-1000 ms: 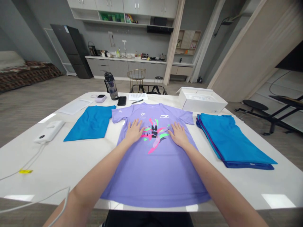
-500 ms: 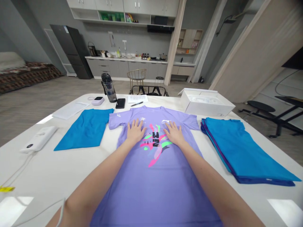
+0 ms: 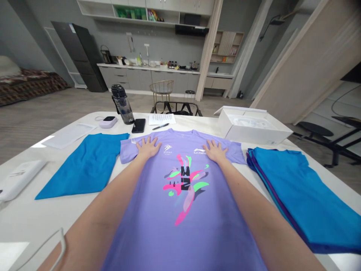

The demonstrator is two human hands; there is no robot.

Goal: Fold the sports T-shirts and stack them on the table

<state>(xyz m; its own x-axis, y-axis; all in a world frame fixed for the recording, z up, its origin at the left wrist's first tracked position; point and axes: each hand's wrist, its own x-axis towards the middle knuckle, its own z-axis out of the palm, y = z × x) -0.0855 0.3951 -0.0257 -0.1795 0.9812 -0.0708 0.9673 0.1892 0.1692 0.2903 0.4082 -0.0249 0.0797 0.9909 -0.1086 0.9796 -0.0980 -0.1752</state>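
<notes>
1. In the head view, the purple T-shirt (image 3: 169, 210) is spread front up on the white desk (image 3: 56, 210) straight before us, its neck away from us and its lower part running out of view between our arms.
2. Our left hand (image 3: 148, 147) lies palm down on the shirt by its left shoulder, just beside a small white emblem (image 3: 167, 148); the fingers are spread wide and have hold of nothing.
3. Our right hand (image 3: 216, 150) lies palm down near the other shoulder, next to the white lettering (image 3: 199, 151); its fingers are also fanned apart, gripping nothing.
4. Between our forearms we see the bright print (image 3: 185, 178) on the chest.
5. To our left, a blue garment (image 3: 84, 165) lies flat just beside the left sleeve; we cannot tell whether they touch.
6. To our right, we have a stack of folded garments (image 3: 304, 195), blue on top with purple and dark blue edges beneath.
7. Past the collar lie a pen (image 3: 160, 126), a printed sheet (image 3: 162, 119) and a black phone (image 3: 138, 125), with a tilted-looking bottle (image 3: 123, 105) beside the phone.
8. An open white box (image 3: 254, 128) sits at the far right.
</notes>
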